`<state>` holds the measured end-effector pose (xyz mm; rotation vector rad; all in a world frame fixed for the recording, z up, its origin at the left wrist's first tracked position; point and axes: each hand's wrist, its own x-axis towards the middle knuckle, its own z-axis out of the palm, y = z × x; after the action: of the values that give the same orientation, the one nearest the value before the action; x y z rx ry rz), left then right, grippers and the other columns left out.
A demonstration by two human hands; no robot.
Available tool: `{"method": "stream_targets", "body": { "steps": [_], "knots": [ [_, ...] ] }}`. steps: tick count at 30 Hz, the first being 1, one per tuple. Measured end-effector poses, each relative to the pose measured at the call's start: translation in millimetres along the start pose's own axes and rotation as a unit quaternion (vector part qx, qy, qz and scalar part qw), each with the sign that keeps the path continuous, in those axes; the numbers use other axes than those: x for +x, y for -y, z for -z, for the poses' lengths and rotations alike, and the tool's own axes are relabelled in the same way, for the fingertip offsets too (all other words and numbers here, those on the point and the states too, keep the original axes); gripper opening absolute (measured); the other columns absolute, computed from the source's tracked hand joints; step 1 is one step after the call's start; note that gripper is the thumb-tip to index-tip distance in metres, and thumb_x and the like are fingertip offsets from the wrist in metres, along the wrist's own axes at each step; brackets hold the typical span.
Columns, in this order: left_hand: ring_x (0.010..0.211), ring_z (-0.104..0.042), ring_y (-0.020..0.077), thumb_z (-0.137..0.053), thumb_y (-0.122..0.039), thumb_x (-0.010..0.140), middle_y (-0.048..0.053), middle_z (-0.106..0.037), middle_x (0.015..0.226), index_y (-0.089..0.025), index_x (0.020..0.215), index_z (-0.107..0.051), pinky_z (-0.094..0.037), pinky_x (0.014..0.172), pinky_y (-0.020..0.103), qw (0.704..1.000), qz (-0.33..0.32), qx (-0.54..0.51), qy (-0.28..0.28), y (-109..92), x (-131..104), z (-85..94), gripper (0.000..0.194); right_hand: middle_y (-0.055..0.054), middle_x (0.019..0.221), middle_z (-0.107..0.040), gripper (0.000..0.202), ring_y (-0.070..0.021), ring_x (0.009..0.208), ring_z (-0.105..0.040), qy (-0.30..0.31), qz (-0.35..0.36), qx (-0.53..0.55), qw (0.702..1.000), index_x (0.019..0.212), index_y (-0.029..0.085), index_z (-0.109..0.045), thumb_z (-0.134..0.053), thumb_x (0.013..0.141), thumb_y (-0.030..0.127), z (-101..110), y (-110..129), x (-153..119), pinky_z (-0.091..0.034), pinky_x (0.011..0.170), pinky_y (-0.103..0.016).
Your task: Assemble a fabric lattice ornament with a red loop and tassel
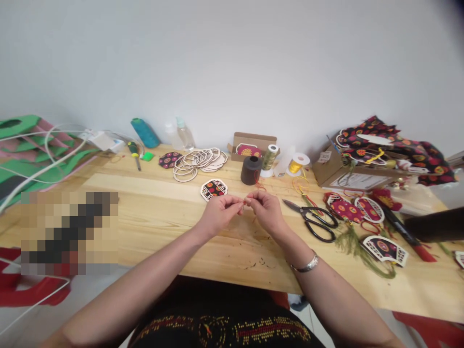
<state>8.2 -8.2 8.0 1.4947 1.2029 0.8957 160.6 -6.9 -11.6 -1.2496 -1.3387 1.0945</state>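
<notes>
My left hand (222, 211) and my right hand (266, 209) meet above the table, each closed in a pinch with the fingertips nearly touching. Between them is what looks like a thin red thread, too fine to follow clearly. Just behind my left hand lies an octagonal patterned ornament (213, 187) with a pale cut-out frame. A black thread cone (251, 170) stands beyond my hands, with red thread hanging at its side. To the right of my right hand lie black-handled scissors (314, 221), blades pointing left.
Pale wooden frames (199, 162), a screwdriver (134, 153), a teal thread cone (145, 133) and a yellow thread spool (297, 164) line the back. At right are a cardboard box (326, 166) with patterned cloth and a tasselled fan-shaped ornament (384, 250). White cables (47, 166) cross the left.
</notes>
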Motion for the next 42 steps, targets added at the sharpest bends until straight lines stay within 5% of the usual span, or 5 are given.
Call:
{"method": "stream_targets", "body": {
  "steps": [20, 29, 37, 42],
  "knots": [
    [0.052, -0.044, 0.0093, -0.061, -0.035, 0.077, -0.002, -0.057, 0.055, -0.015, 0.077, -0.074, -0.035, 0.051, 0.022, 0.996, -0.019, -0.072, 0.043, 10.0, 17.9, 1.7, 0.024, -0.001, 0.065, -0.065, 0.011, -0.0134, 0.062, -0.056, -0.022, 0.028, -0.057, 0.998, 0.069, 0.018, -0.061, -0.058, 0.076, 0.026, 4.8, -4.4, 4.4, -0.045, 0.062, -0.026],
    [0.052, -0.053, 0.0111, -0.066, -0.032, 0.070, 0.003, -0.069, 0.062, -0.015, 0.074, -0.075, -0.040, 0.048, 0.021, 0.999, -0.036, -0.004, 0.015, 10.6, 15.1, 2.4, 0.020, 0.001, 0.062, -0.063, 0.010, -0.0121, 0.059, -0.054, -0.020, 0.032, -0.059, 0.998, 0.067, 0.019, -0.060, -0.059, 0.074, 0.026, 2.3, -1.0, 1.6, -0.044, 0.060, -0.025],
    [0.049, -0.054, 0.0092, -0.061, -0.023, 0.075, 0.002, -0.069, 0.061, -0.014, 0.074, -0.074, -0.041, 0.047, 0.019, 0.985, -0.162, 0.045, -0.037, 13.6, 7.7, -2.2, 0.016, 0.001, 0.061, -0.062, 0.011, -0.0114, 0.058, -0.053, -0.020, 0.036, -0.048, 0.998, 0.067, 0.018, -0.060, -0.059, 0.073, 0.027, 2.0, 2.3, -0.9, -0.044, 0.058, -0.024],
    [0.054, -0.057, 0.0112, -0.061, -0.024, 0.076, 0.002, -0.071, 0.064, -0.015, 0.073, -0.073, -0.044, 0.051, 0.020, 0.988, -0.140, 0.031, -0.062, 12.9, 8.1, -0.8, 0.015, -0.001, 0.071, -0.067, 0.020, -0.0116, 0.060, -0.056, 0.017, 0.014, -0.058, 0.998, 0.079, 0.017, -0.065, -0.057, 0.079, 0.035, 3.2, 5.3, -4.3, -0.045, 0.058, -0.024]
  ]
}}
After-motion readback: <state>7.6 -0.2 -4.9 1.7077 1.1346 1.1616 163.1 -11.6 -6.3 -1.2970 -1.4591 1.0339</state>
